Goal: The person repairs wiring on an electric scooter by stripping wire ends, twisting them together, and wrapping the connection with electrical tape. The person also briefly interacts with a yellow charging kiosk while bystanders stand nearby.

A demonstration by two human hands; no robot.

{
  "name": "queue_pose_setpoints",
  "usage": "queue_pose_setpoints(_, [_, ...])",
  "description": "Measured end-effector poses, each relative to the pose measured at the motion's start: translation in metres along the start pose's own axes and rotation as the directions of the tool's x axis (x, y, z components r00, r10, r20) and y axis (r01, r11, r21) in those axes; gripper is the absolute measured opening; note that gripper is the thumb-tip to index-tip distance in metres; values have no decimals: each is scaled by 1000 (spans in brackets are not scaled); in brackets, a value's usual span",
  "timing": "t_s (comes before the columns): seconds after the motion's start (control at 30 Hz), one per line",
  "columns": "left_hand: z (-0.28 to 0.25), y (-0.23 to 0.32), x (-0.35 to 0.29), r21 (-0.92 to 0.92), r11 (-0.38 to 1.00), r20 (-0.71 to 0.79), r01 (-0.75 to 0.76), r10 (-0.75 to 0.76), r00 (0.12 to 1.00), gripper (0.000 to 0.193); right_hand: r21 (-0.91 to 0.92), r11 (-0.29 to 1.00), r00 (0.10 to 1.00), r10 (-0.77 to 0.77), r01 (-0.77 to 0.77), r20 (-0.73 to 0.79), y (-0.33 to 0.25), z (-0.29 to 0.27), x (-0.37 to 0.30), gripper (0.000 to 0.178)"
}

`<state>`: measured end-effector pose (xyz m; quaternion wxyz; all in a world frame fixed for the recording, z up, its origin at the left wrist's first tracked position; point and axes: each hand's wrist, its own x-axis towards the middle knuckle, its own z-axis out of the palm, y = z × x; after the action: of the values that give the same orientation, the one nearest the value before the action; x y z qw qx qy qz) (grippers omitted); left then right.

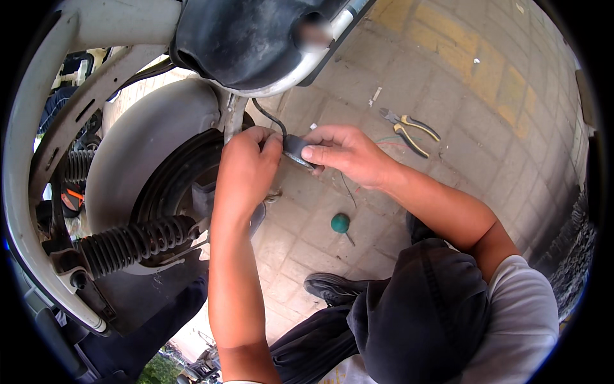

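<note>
Knee: dark cloth (422,313) is covering it and is filling the lower middle of the view, nearest the camera.
Ground: paving (441,211) is spreading under the work, with faded yellow marking (473,51) showing toward the top right.
Frame: white bars (18,185) are curving down the left side.
Mudguard: grey shell (128,141) is arching over a dark wheel (160,173).
Cover: black casing (243,41) is sitting above the hands, scuffed on its surface.
Spring: black coil (137,246) is standing at a slant before the wheel.
Left hand: it (252,150) is pinching the part's left edge, thumb and forefinger pressing together.
Right hand: it (345,153) is gripping the part's right side, thumb lying on the near face and fingers bending behind.
Shoe: black footwear (332,288) is resting on the paving below the hands.
Pliers: yellow-and-black handles (417,136) are lying spread, right of the hands and well apart from them.
Grey part: small block (297,148) is being held between both hands, off the ground, its lower edge showing silvery.
Tool: green ball handle (340,223) with a thin shaft is lying below the part.
Cable: black lead (270,114) is running down from beneath the casing to the part.
</note>
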<state>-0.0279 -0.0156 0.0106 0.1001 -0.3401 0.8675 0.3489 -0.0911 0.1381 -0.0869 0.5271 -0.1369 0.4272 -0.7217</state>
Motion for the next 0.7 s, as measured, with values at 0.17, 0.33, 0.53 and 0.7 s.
queue_pose_setpoints(0.17, [0,3,5,-9,998,17,61,-61,998,27,-9,1000,1000,8,-8,-9,-1,1,2,29])
queue_pose_setpoints(0.33, [7,-4,8,53,999,-35,9,-8,999,27,-13,1000,1000,15,-15,-11,-2,-1,1,29])
queue_pose_setpoints(0.53, [5,4,1,14,1000,-31,14,-14,999,26,3,1000,1000,-10,10,0,2,-3,1,30])
queue_pose_setpoints(0.7, [2,-2,-10,-140,990,-1,34,-35,999,23,-5,1000,1000,-25,25,12,4,-2,-1,30])
